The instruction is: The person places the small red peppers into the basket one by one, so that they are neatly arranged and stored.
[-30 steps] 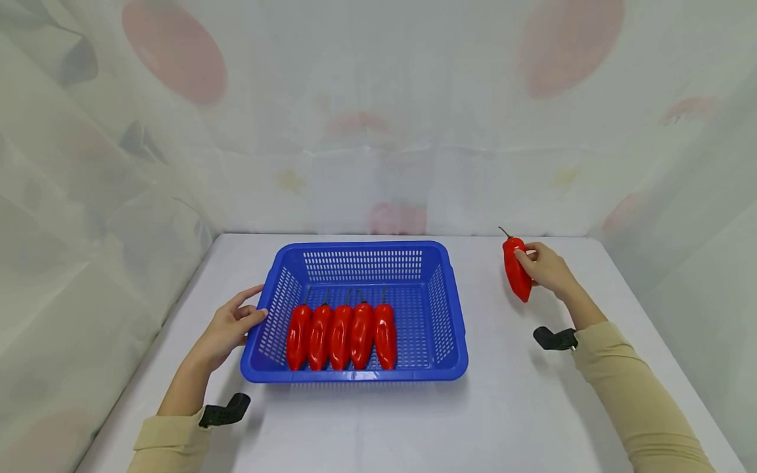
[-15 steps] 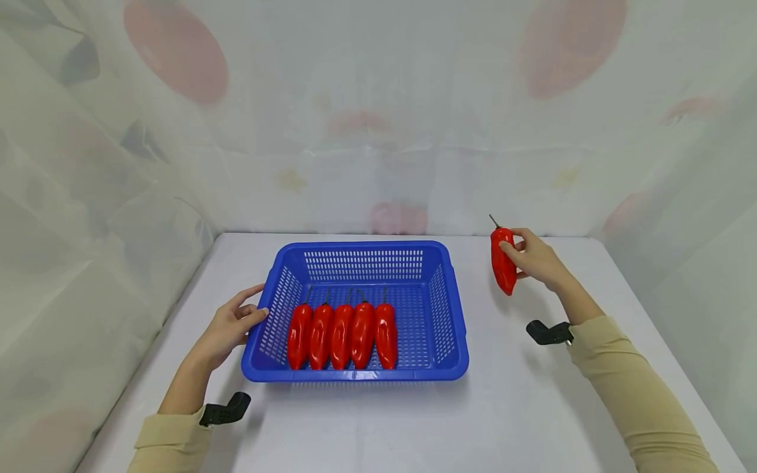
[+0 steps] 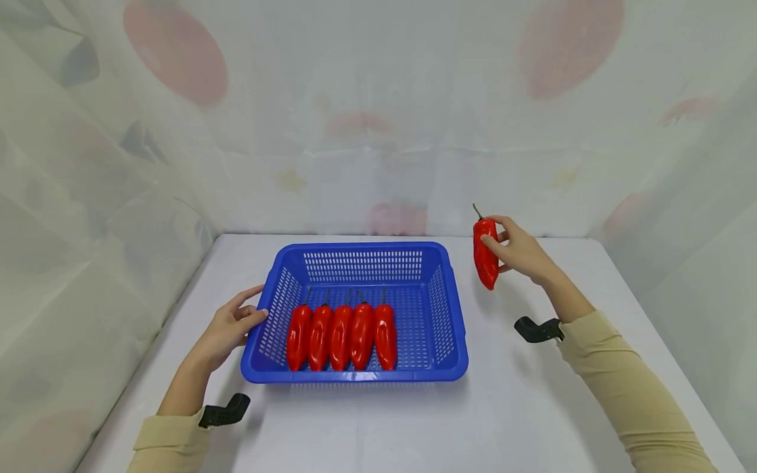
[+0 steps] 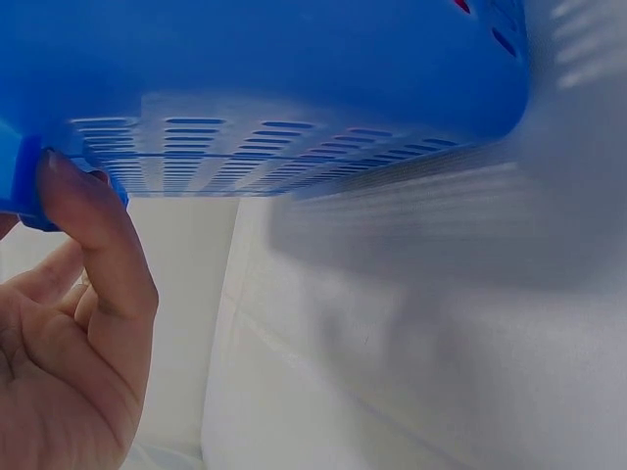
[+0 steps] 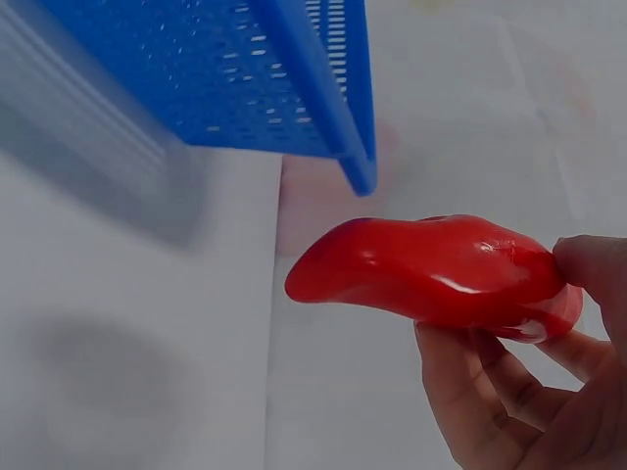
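My right hand [image 3: 523, 251] pinches a glossy red pepper [image 3: 486, 255] between thumb and fingers, its thin stem pointing up. In the right wrist view the pepper [image 5: 431, 274] lies across the fingertips, its tapered end toward the left. Right of the blue perforated basket [image 3: 355, 376], this hand holds it over the back part of the table. On the basket's left side, my left hand [image 3: 225, 330] grips the rim; the left wrist view shows a bent digit against the blue rim [image 4: 29, 186]. Several red peppers [image 3: 341, 337] lie side by side in the basket's left and middle part.
The white table [image 3: 408, 427] ends at a back edge just behind the basket. Pale patterned sheets [image 3: 367, 98] hang behind and at both sides. A black wrist mount [image 3: 537, 330] juts from the right sleeve, another mount [image 3: 226, 410] from the left.
My right hand has carried the red pepper leftward and somewhat upward in the head view, closer to the basket. The left hand and the basket stay in place.
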Motion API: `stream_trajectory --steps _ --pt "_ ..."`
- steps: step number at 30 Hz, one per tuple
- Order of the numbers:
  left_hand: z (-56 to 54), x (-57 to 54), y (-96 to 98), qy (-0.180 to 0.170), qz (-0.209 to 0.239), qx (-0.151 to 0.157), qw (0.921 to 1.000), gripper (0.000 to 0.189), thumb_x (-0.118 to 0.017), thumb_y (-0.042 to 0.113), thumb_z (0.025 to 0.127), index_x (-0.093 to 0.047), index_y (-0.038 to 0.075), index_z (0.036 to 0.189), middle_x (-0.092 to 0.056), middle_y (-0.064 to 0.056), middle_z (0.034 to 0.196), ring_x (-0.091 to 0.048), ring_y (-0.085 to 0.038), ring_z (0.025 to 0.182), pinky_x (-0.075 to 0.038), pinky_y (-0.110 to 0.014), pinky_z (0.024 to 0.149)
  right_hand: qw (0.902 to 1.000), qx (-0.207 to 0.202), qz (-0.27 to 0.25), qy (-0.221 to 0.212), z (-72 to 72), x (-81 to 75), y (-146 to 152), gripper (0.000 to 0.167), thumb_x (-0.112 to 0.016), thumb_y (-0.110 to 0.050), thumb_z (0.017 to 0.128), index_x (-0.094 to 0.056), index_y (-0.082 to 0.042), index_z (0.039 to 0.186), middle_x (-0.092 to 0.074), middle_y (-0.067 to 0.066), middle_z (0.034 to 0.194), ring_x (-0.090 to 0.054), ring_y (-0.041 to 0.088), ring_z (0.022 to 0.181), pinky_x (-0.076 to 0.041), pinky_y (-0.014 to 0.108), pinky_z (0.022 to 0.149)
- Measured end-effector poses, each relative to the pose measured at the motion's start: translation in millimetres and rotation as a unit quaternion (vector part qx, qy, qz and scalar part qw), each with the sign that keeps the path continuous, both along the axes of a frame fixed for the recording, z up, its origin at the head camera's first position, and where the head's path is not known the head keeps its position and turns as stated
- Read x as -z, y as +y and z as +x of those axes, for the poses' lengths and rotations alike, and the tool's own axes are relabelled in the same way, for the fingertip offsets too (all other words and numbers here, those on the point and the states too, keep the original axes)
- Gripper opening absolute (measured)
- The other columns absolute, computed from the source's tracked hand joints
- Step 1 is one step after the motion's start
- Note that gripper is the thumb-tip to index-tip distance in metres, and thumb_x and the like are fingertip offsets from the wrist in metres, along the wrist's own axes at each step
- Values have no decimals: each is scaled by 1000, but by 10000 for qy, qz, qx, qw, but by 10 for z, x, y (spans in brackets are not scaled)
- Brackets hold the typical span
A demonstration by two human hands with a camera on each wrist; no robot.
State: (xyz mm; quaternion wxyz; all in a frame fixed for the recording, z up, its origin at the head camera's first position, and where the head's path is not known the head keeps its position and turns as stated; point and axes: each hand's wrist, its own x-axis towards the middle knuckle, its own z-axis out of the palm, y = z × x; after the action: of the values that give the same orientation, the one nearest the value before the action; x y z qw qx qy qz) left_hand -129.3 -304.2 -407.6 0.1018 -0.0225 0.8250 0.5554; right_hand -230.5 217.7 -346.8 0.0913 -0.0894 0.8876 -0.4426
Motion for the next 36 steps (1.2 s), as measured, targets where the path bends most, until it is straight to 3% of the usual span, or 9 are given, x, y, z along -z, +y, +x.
stream_trajectory --steps 18,36 --pt "8 33 -18 47 -75 -37 10000 67 -57 32 91 -23 15 146 -55 -15 92 -64 -20 75 -56 -40 68 9991 -380 -189 1 23 -154 -426 62 -52 -26 93 -19 -8 142 -44 24 117 -57 38 98 -57 40 64" --pt "13 -11 11 36 -72 -8 10000 67 -57 30 91 -22 15 146 -54 -15 91 -64 -19 73 -57 -39 67 9946 -947 -310 -306 36 -112 -812 57 -51 -23 94 -22 -4 139 -43 22 121 -59 37 97 -57 39 64"
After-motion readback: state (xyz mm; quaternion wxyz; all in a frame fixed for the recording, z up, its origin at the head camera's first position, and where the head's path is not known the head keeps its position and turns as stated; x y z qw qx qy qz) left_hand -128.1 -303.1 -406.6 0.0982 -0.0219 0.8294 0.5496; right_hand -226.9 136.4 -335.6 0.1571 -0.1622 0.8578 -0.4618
